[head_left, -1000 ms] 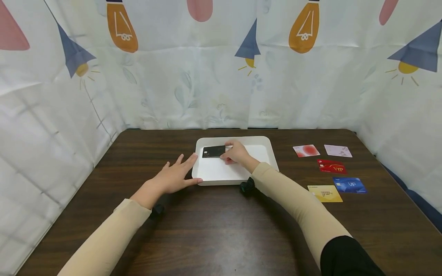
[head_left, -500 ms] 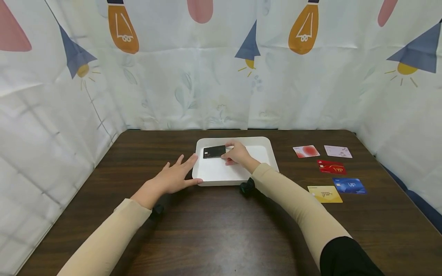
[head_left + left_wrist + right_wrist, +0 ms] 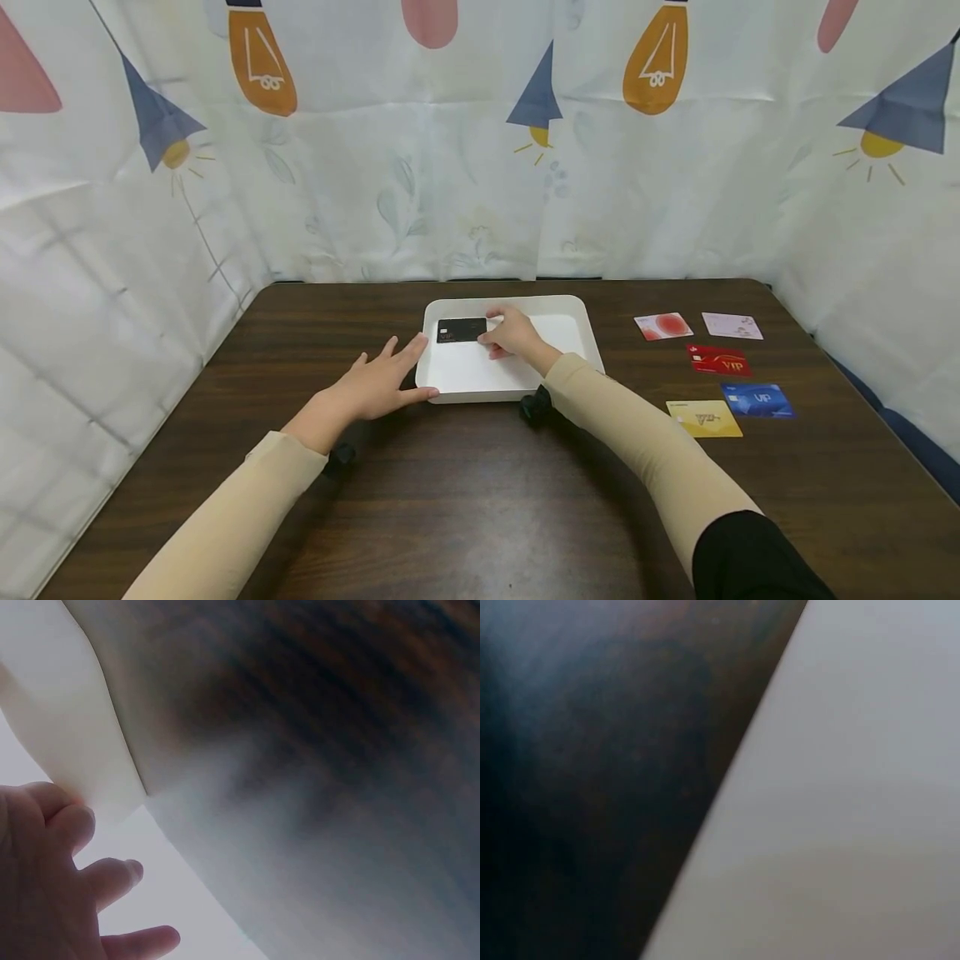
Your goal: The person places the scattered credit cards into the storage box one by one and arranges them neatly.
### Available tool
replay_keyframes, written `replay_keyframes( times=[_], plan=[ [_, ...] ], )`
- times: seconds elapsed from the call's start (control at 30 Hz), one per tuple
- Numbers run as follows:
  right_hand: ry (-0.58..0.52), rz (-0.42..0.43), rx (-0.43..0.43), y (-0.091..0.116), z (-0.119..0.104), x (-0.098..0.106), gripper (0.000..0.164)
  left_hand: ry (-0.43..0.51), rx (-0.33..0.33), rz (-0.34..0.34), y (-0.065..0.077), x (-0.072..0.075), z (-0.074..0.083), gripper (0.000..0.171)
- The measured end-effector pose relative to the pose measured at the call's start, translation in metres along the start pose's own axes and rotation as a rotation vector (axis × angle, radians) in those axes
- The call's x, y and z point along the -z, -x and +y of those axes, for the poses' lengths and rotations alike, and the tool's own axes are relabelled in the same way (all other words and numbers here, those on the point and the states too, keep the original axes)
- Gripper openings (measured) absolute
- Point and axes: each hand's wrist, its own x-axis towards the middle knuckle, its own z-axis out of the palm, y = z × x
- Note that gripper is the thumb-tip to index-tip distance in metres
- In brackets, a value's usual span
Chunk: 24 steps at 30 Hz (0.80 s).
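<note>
A white tray (image 3: 480, 371) lies in the middle of the table, with a black VIP card (image 3: 459, 331) over its left half. My right hand (image 3: 517, 333) reaches into the tray and pinches the card's right end between thumb and fingers. At the tray's left side, my left hand (image 3: 378, 385) has its fingers spread, fingertips right at the rim. The left wrist view shows the left hand's fingers (image 3: 112, 881) against the tray wall (image 3: 90, 727). Only the tray's blurred wall (image 3: 825, 787) and dark tabletop fill the right wrist view; the right hand is out of it.
Several cards lie on the table (image 3: 465, 517) to the right: a white-and-red card (image 3: 663, 327), a pale pink card (image 3: 732, 326), a red VIP card (image 3: 718, 360), a blue card (image 3: 757, 401) and a yellow card (image 3: 703, 419). A patterned curtain (image 3: 465, 167) hangs behind.
The black card tilted slightly half a second ago and now lies nearly level again, still in my right hand's pinch. My left hand stays at the tray's rim.
</note>
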Motion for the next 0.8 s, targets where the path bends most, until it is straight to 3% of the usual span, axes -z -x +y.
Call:
replay_keyframes(
  times=[0.8],
  plan=[
    [0.183, -0.006, 0.058, -0.0004, -0.0009, -0.0021, 0.053, 0.009, -0.005, 0.000, 0.0017, 0.0015, 0.0017, 0.100]
  ],
)
